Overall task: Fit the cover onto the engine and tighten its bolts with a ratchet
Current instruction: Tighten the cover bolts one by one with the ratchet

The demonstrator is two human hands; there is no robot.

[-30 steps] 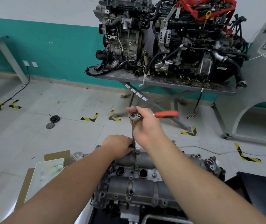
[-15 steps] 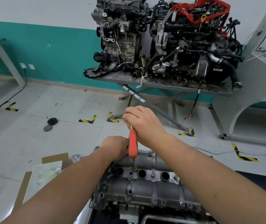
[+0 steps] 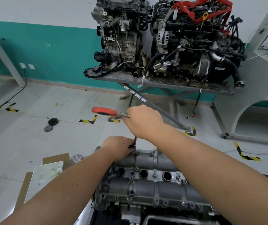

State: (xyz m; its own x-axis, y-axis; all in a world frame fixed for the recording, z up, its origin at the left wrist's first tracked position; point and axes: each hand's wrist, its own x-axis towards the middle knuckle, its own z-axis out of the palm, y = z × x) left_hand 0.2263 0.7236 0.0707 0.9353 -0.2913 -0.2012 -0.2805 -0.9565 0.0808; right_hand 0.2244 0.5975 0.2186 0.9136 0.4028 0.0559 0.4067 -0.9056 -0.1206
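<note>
- The grey cast-aluminium engine cover [image 3: 146, 184] sits seated on the engine in the near centre, its round plug wells open and several small bolt heads visible along its flanges
- The right hand [image 3: 144, 121] hovers above the cover's far edge with its fingers curled over the head of the ratchet with the red-and-black handle [image 3: 104, 111]; the fingertips themselves are hidden behind the hand
- A thin dark steel extension bar [image 3: 135, 140] drops from under that hand to a bolt at the cover's far left corner
- The left hand [image 3: 118, 147] rests on that corner, its fingers closed around the lower end of the bar to steady the socket on the bolt
- A second ago the red handle pointed right; half a second ago it pointed toward the wearer; now it sticks out to the left, slightly motion-blurred
- That sweep reads as a fast spin from the ratchet head, so this bolt is probably being run down loosely rather than given its final pull
- The cover has not shifted across the three views, so it looks properly located; the other bolts appear to await their turn
- On the far side, two dirty complete engines stand on a grey metal table [image 3: 216, 91]; an open cardboard box [image 3: 55, 159] lies on the floor to the near left
</note>
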